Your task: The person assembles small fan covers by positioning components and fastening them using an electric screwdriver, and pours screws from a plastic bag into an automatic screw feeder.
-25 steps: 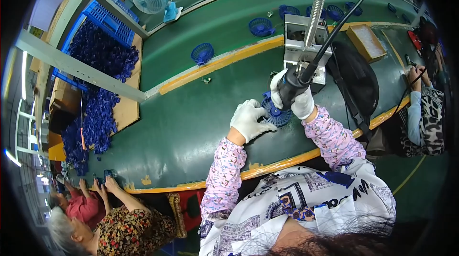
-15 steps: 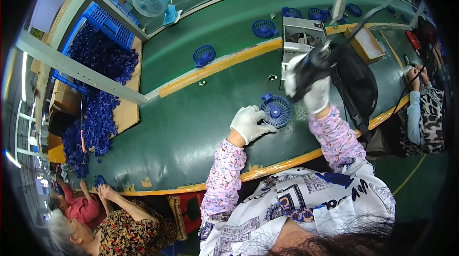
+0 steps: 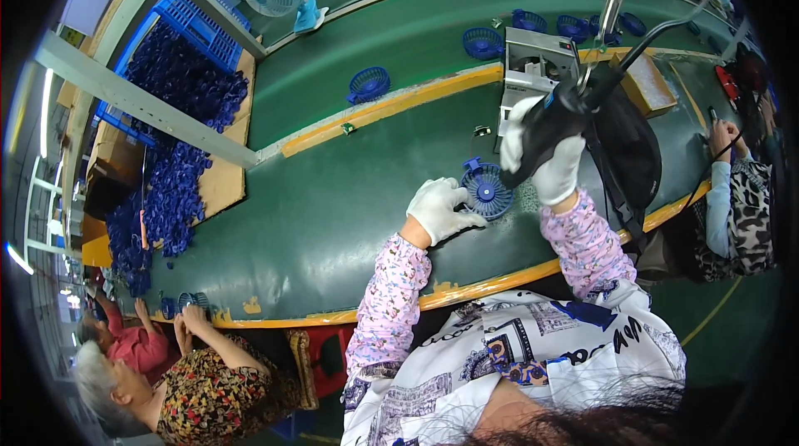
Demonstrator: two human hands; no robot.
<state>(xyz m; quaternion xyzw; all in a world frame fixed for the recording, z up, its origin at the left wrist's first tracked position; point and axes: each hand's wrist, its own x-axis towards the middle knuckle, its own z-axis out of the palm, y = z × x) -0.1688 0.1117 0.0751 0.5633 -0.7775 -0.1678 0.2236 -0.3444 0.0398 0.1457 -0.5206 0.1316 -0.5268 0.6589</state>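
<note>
A small round blue fan housing (image 3: 487,191) lies on the green work table, its ribbed side up and a lug at its far edge. My left hand (image 3: 441,211), in a white glove, grips its left rim with thumb and fingers. In my white-gloved right hand (image 3: 559,173) is a black electric screwdriver (image 3: 541,138), tilted with its lower end beside the housing's right edge. Its bit cannot be made out. A cable and a hanging hook run up from the tool. A small metal-and-green part (image 3: 482,131) sits just beyond the housing.
A silver screw feeder (image 3: 537,63) stands beyond my right hand, with a black bag (image 3: 628,142) and a carton (image 3: 647,84) to its right. More blue housings (image 3: 369,85) sit on the far green belt. Blue parts (image 3: 171,180) are heaped at left. Co-workers sit on both sides.
My right hand has brought the screwdriver closer to the fan housing, and its blur has lessened. My left hand keeps its grip on the rim. The whole view has shifted slightly.
</note>
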